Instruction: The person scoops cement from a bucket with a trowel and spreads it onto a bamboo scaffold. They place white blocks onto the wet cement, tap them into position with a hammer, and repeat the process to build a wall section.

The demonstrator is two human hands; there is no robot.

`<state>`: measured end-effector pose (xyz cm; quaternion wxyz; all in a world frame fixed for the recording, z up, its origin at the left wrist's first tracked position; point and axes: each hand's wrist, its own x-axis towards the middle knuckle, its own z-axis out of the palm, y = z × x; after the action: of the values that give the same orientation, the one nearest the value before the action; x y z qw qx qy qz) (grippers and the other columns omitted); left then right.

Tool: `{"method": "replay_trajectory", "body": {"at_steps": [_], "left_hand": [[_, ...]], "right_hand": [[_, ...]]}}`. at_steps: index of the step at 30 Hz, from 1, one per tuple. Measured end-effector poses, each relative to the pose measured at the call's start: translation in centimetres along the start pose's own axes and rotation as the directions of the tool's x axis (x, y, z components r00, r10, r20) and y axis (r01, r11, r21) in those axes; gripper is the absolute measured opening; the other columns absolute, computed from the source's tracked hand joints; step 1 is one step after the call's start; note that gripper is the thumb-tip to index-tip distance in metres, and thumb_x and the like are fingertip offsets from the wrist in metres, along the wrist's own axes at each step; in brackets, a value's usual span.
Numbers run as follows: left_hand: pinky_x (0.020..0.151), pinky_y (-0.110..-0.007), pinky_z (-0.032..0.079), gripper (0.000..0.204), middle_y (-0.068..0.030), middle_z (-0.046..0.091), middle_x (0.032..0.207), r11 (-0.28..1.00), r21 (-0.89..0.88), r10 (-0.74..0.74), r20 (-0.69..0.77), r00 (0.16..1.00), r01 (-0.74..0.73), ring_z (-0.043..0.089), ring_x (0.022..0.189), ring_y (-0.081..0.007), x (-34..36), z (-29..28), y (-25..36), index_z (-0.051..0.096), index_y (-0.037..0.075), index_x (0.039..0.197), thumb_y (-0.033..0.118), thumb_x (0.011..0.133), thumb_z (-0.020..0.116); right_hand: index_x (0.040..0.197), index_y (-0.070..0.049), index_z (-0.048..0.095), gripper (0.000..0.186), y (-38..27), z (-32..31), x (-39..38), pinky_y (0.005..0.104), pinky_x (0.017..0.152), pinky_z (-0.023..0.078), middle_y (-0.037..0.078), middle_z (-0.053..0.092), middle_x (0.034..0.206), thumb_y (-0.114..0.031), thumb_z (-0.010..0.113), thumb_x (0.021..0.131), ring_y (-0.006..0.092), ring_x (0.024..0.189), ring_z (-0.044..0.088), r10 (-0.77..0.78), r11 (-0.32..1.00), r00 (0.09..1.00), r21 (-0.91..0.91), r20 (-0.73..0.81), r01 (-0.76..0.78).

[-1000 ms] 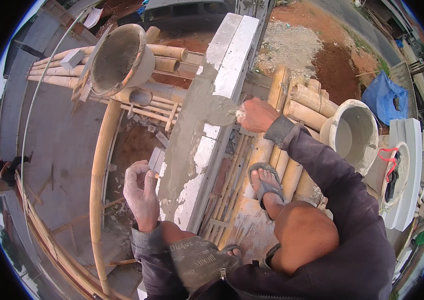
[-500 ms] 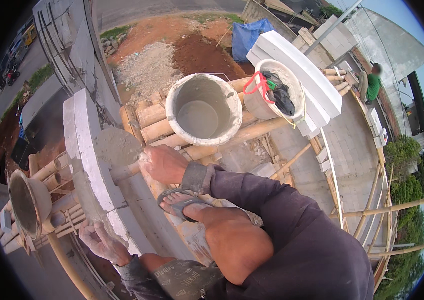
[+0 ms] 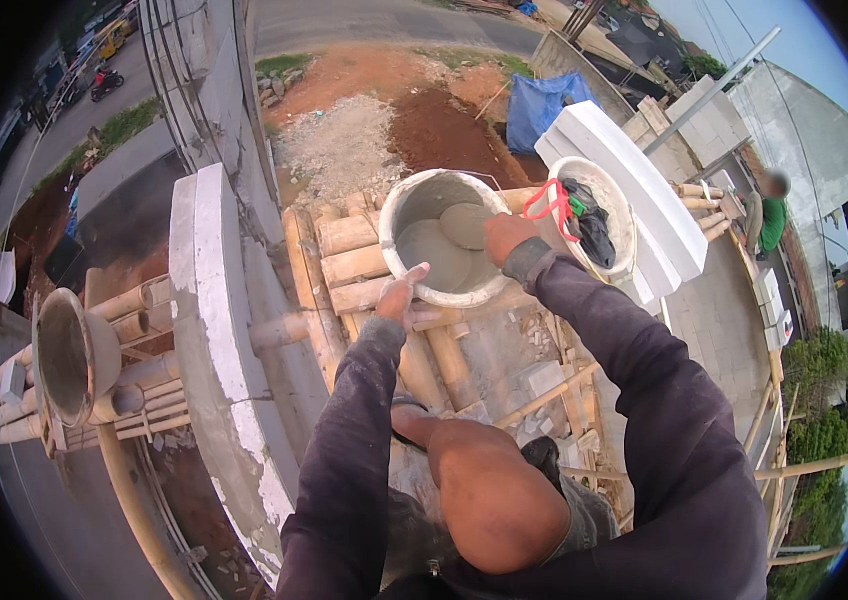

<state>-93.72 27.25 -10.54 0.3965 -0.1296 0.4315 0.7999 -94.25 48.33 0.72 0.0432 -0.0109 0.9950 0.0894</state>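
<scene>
A pale, mortar-crusted bucket [image 3: 396, 218] stands on bamboo poles in front of me, with wet grey mortar [image 3: 432, 258] inside. My right hand [image 3: 510, 240] is closed over the far right of its rim, holding a trowel; the handle is hidden in the fist. The rounded, mortar-coated trowel blade [image 3: 464, 226] reaches down to the mortar. My left hand [image 3: 399, 297] grips the near left rim, thumb on top and the other fingers mostly hidden. Left of my left arm runs a wall of light blocks [image 3: 214, 300], smeared with mortar.
A second bucket [image 3: 599, 180] with a red strap and black plastic stands right of the first, beside stacked white blocks [image 3: 624, 190]. Beyond the wall, another mortar bucket [image 3: 66, 358] rests on bamboo. A person in green [image 3: 772, 215] sits far right. Bamboo scaffolding [image 3: 449, 365] spans a drop.
My right hand has moved from the wall to the bucket, bringing the trowel over the mortar. My left hand has come across from the wall's far side and taken hold of the bucket rim.
</scene>
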Motion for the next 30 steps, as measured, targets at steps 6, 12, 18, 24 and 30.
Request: {"method": "replay_trajectory", "body": {"at_steps": [6,12,18,24,30], "left_hand": [[0.067,-0.039,0.057,0.071,-0.0141,0.057,0.113,0.976,-0.13,0.165,-0.092,0.982,-0.177,0.065,0.093,-0.0255,2.6,-1.3,-4.3,0.033,0.001,0.152,0.0,0.086,0.057],[0.079,-0.029,0.053,0.099,-0.0189,0.054,0.133,0.798,0.298,0.57,-0.093,0.816,-0.524,0.062,0.097,-0.0211,-1.8,-0.9,-3.9,0.003,0.006,0.164,-0.006,0.079,0.053],[0.099,-0.025,0.045,0.1,-0.02,0.032,0.157,0.609,0.444,0.741,-0.025,0.671,-0.657,0.049,0.125,-0.02,-4.9,-0.8,-2.9,0.004,0.007,0.164,-0.006,0.078,0.052],[0.072,-0.03,0.051,0.075,-0.0091,0.056,0.106,0.865,0.069,0.498,-0.246,0.831,-0.498,0.056,0.084,-0.0154,-6.4,-2.3,-3.0,0.029,0.0,0.152,-0.002,0.082,0.056],[0.07,-0.034,0.054,0.038,-0.0071,0.058,0.094,0.884,-0.026,0.448,-0.23,0.864,-0.466,0.061,0.081,-0.0201,-6.1,-2.8,-4.3,0.051,0.002,0.118,-0.003,0.081,0.06]], "right_hand": [[0.095,0.001,0.07,0.02,-1.9,1.9,-2.9,0.0485,0.075,0.059,0.025,0.071,0.096,-0.014,0.061,0.086,0.04,0.087,0.073,-0.033,0.996,0.999,0.081,0.019,0.031],[0.095,0.003,0.069,0.02,-2.7,3.1,-3.0,0.0486,0.073,0.059,0.025,0.07,0.092,-0.013,0.06,0.087,0.038,0.084,0.073,0.043,0.998,0.994,0.048,-0.104,-0.038],[0.095,0.003,0.073,0.025,-5.5,4.4,-3.2,0.0537,0.083,0.055,0.028,0.07,0.087,-0.018,0.064,0.088,0.0403,0.09,0.071,-0.135,0.949,0.987,0.296,0.087,0.104],[0.097,0.002,0.072,0.025,-5.2,-1.2,-6.1,0.0505,0.083,0.057,0.026,0.072,0.099,-0.018,0.068,0.085,0.0423,0.094,0.071,0.025,0.945,1.0,0.327,-0.002,-0.023],[0.09,0.0,0.07,0.014,-9.1,0.0,-4.0,0.0477,0.069,0.058,0.024,0.071,0.088,-0.009,0.064,0.082,0.0363,0.086,0.072,-0.154,0.987,0.983,0.022,-0.102,0.157]]}}
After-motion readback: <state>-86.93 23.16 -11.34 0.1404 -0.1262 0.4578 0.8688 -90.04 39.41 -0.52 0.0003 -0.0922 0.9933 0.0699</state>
